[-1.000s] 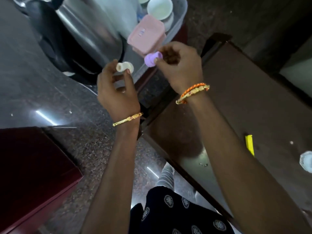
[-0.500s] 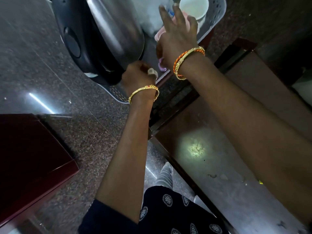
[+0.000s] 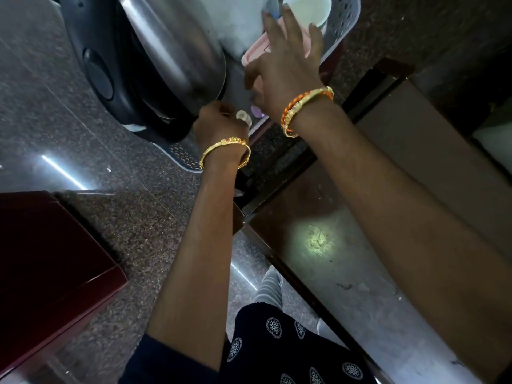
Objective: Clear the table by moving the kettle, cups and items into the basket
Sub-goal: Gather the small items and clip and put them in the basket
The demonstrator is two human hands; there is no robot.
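Observation:
A steel kettle [image 3: 171,51] with a black handle lies in the white perforated basket [image 3: 343,26] at the top. A white cup [image 3: 313,8] and a pink box [image 3: 250,55] lie in the basket too. My left hand [image 3: 219,128] is over the basket's near edge, fingers closed on a small white roll [image 3: 243,116]. My right hand [image 3: 288,65] hovers over the pink box with fingers spread. A small purple cap [image 3: 256,110] lies in the basket just below my right hand, apart from the fingers.
The brown table [image 3: 346,259] runs from the centre to the lower right, its corner beside my left forearm. A dark red cabinet [image 3: 50,267] stands at the lower left. Speckled stone floor [image 3: 124,212] lies between them.
Both hands moved forward into the basket. My right hand let go of the purple cap and spread its fingers. My left hand still holds the white roll.

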